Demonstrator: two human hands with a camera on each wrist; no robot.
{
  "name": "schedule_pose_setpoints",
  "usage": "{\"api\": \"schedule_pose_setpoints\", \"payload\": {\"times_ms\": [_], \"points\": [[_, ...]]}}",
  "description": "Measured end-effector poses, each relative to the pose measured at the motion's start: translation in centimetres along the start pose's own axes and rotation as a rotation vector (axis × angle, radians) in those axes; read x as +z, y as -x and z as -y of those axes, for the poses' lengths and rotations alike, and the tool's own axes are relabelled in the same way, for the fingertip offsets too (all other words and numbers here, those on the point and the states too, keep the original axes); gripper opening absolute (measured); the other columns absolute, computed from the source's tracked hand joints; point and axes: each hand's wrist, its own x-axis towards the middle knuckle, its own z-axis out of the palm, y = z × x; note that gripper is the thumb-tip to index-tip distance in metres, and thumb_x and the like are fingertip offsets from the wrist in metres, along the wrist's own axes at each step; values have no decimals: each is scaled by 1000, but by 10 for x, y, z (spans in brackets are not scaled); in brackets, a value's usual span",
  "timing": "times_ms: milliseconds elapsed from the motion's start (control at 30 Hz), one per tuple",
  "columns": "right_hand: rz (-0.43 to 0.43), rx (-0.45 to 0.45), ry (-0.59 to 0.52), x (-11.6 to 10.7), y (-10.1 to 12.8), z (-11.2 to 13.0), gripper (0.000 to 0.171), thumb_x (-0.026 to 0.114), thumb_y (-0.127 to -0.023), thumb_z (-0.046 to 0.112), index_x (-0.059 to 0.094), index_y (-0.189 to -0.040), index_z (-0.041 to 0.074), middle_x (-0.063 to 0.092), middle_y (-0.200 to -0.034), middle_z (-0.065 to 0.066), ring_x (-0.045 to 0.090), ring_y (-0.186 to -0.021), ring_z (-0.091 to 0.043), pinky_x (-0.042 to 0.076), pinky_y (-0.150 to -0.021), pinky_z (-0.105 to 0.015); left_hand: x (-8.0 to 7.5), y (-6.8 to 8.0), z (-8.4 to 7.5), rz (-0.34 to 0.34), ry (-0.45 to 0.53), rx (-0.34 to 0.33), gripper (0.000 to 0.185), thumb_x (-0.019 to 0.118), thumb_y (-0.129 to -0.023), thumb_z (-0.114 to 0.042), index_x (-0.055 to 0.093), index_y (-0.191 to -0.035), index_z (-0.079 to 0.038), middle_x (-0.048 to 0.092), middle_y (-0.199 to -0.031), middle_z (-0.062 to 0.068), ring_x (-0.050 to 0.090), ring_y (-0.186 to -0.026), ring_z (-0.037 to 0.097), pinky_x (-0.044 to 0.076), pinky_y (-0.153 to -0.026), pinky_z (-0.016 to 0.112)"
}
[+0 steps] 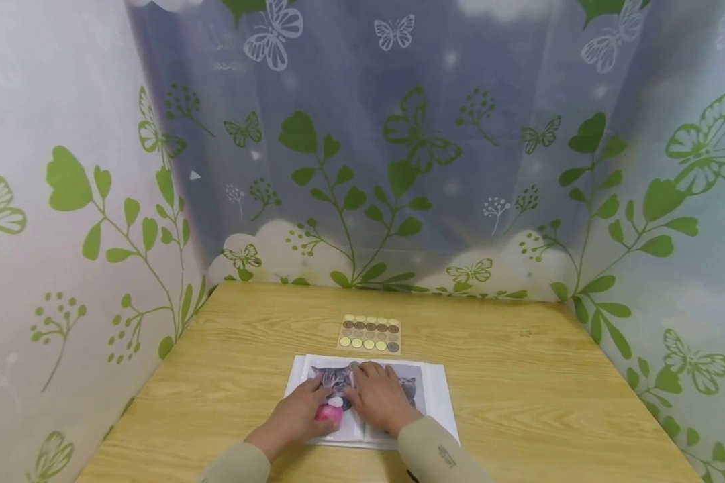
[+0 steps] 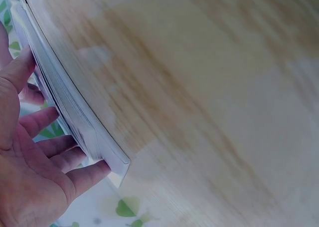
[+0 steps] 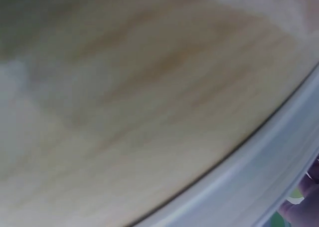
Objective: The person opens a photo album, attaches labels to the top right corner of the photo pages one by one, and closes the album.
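Right cat picture partly behind fingers

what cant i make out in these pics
Head view: parts of the cat pictures, covered by the left hand and right hand.
Head view: markings on the discs, too small.
Left wrist view: what the pages show, seen edge-on.
Right wrist view: which hand the fingers belong to, cut off by the right edge.

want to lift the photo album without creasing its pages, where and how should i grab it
Probably by both side edges of the photo album, left hand coming from the left, right hand from the right: it lies open and flat, its white borders stick out past the top pages, and table shows on either side.
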Motion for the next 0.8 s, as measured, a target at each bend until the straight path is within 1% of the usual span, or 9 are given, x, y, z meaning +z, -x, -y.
{"api": "schedule_pose_setpoints", "payload": {"times_ms": [267,533,800], "points": [[16,40,2,-2,-9,5,57,46,-102,49,54,-138,5,52,-139,-16,45,-132,-32,30,-112,-58,-1,-1,-1,3,7,0,64,81,-81,-36,61,-130,-1,46,-142,31,45,-129,47,44,-99,62],[32,81,32,2,-15,10,62,47,-101,51,54,-138,2,51,-141,-17,45,-133,-33,28,-113,-58,-2,0,-5,1,-2,16,66,81,-81,-35,59,-131,2,46,-140,32,46,-129,47,45,-99,61],[20,65,89,8,-18,18,65,44,-100,55,54,-137,3,53,-139,-17,46,-133,-32,30,-112,-59,-2,1,-1,-9,-4,16,68,81,-80,-36,59,-132,2,46,-140,32,45,-129,47,44,-100,60]]}}
